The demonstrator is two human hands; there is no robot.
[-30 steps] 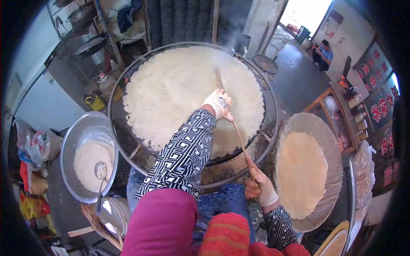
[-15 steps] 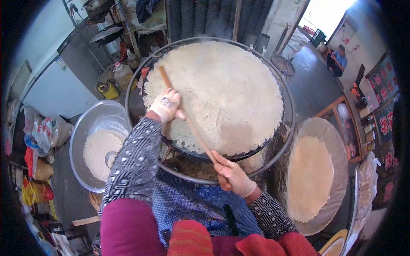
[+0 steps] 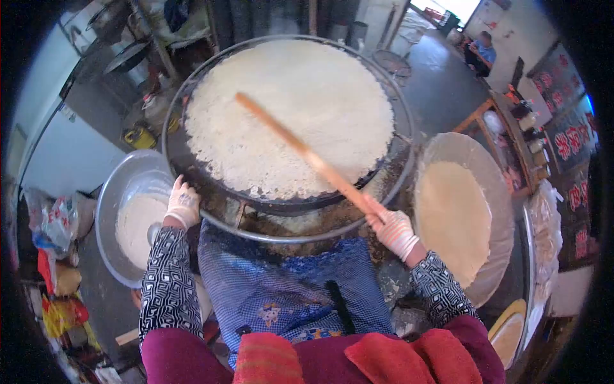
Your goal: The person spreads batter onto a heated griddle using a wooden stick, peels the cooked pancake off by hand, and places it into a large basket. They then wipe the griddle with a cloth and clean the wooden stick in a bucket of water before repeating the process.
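Note:
My right hand (image 3: 393, 232), in a white glove, is wrapped round the near end of a long wooden stick (image 3: 281, 133). The stick slants up and left over a wide, thin sheet of batter (image 3: 288, 77) with ragged edges, which covers a round black griddle (image 3: 268, 206). At the griddle's lower left, my gloved left hand (image 3: 183, 203) is closed on the round metal rim (image 3: 300, 239) that circles the griddle. Beside that hand stands a metal basin (image 3: 110, 192) of pale batter (image 3: 137, 227), with a ladle (image 3: 153, 233) in it.
A lined round tray (image 3: 502, 224) holding a thin flatbread (image 3: 451, 221) stands at right. Plastic bags (image 3: 57, 214) lie at far left, near a yellow jug (image 3: 139, 137). Another person (image 3: 481, 53) sits in the far right background, beyond a wooden-framed cabinet (image 3: 511, 144).
My left hand has let go of the stick and moved down and left to the metal rim. The right hand still holds the stick, now further right. The view has shifted.

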